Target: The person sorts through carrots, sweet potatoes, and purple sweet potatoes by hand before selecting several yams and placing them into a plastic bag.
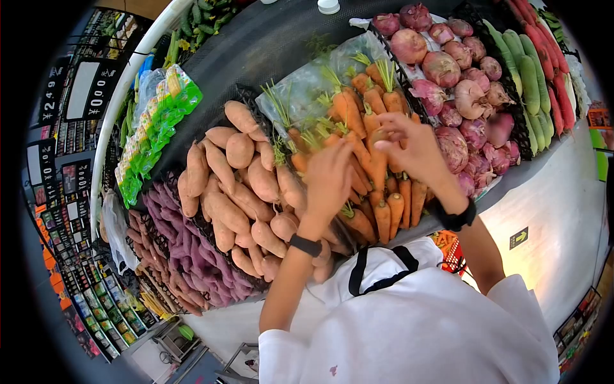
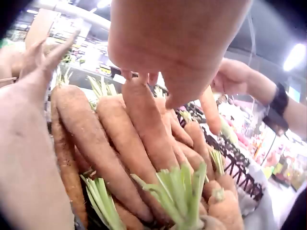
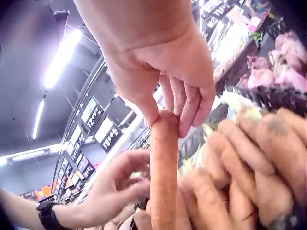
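Observation:
Loose orange carrots [image 1: 384,211], several with cut green tops, lie in a crate before me. My right hand [image 1: 416,147] is over their right side. In the right wrist view, the thumb and fingers of this right hand [image 3: 163,76] pinch the end of one carrot [image 3: 164,172], which hangs down toward the camera. My left hand [image 1: 329,179] is over the left side of the carrots, its fingers loosely bent. In the left wrist view its fingertips [image 2: 143,77] are right at the end of a carrot [image 2: 148,124] lying in the pile.
Sweet potatoes [image 1: 236,192] fill the crate at left, with purple ones [image 1: 185,243] beyond. Red onions [image 1: 460,83] lie at right, then green radishes [image 1: 529,80]. A clear plastic sheet [image 1: 288,96] covers the carrots' far end. Green packs [image 1: 147,147] stand at far left.

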The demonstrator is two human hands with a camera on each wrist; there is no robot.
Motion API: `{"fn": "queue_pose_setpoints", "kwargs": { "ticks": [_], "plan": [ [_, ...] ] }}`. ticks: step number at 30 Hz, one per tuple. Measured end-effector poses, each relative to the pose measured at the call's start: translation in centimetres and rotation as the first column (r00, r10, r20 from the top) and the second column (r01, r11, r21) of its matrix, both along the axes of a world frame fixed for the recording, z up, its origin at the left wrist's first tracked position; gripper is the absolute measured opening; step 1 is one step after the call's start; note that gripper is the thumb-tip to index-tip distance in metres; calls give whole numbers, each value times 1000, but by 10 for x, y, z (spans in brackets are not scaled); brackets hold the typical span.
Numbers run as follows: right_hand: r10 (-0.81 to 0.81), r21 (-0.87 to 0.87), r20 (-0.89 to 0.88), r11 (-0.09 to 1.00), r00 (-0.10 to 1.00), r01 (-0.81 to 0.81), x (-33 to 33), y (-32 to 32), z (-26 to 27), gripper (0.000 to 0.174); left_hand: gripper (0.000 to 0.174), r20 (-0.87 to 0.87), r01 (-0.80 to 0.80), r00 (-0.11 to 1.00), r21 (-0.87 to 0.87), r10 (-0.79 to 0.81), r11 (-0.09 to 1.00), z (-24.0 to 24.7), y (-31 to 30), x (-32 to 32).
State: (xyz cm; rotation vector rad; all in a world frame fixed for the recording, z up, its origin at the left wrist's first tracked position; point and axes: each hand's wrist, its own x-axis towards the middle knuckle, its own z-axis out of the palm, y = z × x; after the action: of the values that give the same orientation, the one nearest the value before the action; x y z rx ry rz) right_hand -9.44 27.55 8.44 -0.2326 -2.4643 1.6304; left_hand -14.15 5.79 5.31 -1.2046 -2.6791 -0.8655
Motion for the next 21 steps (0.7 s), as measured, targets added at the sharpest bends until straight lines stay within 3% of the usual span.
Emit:
{"fn": "queue_pose_setpoints", "kwargs": {
  "ticks": [1, 3, 4, 7, 9, 10, 11, 12, 15, 16, 17, 19, 21],
  "plan": [
    [14, -28, -7, 1000, 1000, -15, 0, -12, -8, 43, 46, 2, 3, 1000, -6, -3, 1000, -1, -7, -3],
    [43, -4, 55, 999, 998, -43, -4, -31, -21, 39, 44, 12, -163, 987, 157, 163, 974, -3, -22, -11],
    [84, 34, 28, 996, 996, -85, -8, -40, -32, 37, 45, 48, -212, 977, 117, 208, 970, -1, -25, -10],
    [136, 184, -44, 975, 990, -125, -9, -52, -36, 30, 50, -3, -130, 991, 42, 130, 991, 3, -16, -4],
    [66, 318, -303, 947, 951, 36, -8, -49, -41, 26, 57, -1, -68, 998, -25, 68, 997, 4, -7, 0],
    [73, 328, -304, 944, 950, 33, -7, -42, -42, 26, 59, -24, -7, 1000, -100, 5, 995, 4, -1, 2],
    [23, 144, -86, 990, 996, -11, -2, -34, -44, 21, 62, -38, 51, 998, -179, -59, 982, 3, 3, 6],
    [14, -51, 142, 999, 990, -7, 3, -27, -47, 17, 67, -5, 25, 1000, -141, -26, 990, 0, 9, 9],
    [11, -124, 153, 992, 988, 8, 17, -21, -75, 14, 65, -41, -57, 998, -249, 49, 967, -17, 23, 15],
    [-24, 58, 220, 998, 975, 12, 25, -18, -70, 17, 59, -37, -80, 997, -247, 73, 966, -20, 25, 15],
    [-29, 63, 223, 998, 974, 16, 30, -18, -67, 17, 59, -33, -75, 997, -242, 69, 967, -23, 25, 16],
    [49, -128, 665, 991, 745, 48, 39, -19, -63, 20, 56, -2, -79, 997, -250, 81, 965, -17, 23, 15],
    [42, -66, 684, 998, 728, 4, 46, -25, -86, 27, 53, -8, -75, 997, -249, 75, 966, -15, 21, 16]
  ]
}}
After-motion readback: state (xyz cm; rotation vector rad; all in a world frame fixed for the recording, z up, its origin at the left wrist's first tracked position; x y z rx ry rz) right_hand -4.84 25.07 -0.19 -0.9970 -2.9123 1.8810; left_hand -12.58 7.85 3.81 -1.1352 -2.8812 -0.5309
